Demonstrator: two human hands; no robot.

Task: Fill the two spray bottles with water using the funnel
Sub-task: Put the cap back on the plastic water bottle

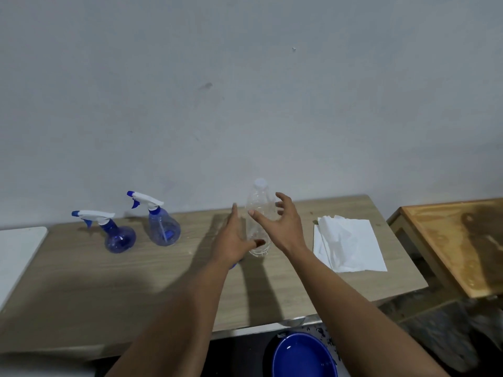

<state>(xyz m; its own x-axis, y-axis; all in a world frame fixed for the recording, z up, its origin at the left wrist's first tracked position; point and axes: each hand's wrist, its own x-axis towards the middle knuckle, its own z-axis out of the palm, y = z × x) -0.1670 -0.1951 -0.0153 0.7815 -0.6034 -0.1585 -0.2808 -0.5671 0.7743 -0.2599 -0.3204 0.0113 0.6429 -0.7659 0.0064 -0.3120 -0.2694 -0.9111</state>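
Note:
Two blue see-through spray bottles with white trigger heads stand at the back left of the wooden table (109,281): one (118,238) further left, the other (163,227) to its right. A clear plastic water bottle (258,210) with a white cap stands upright in the middle. My left hand (234,240) is on its left side and my right hand (280,224) on its right, both with fingers spread, close to the bottle but not closed on it. A small blue thing (234,265) peeks out under my left wrist; I cannot tell what it is.
White paper napkins (351,243) lie on the table to the right. A second wooden table (457,240) stands further right. A blue basin (302,355) sits on the floor below the front edge. A white surface (19,251) adjoins the table's left end.

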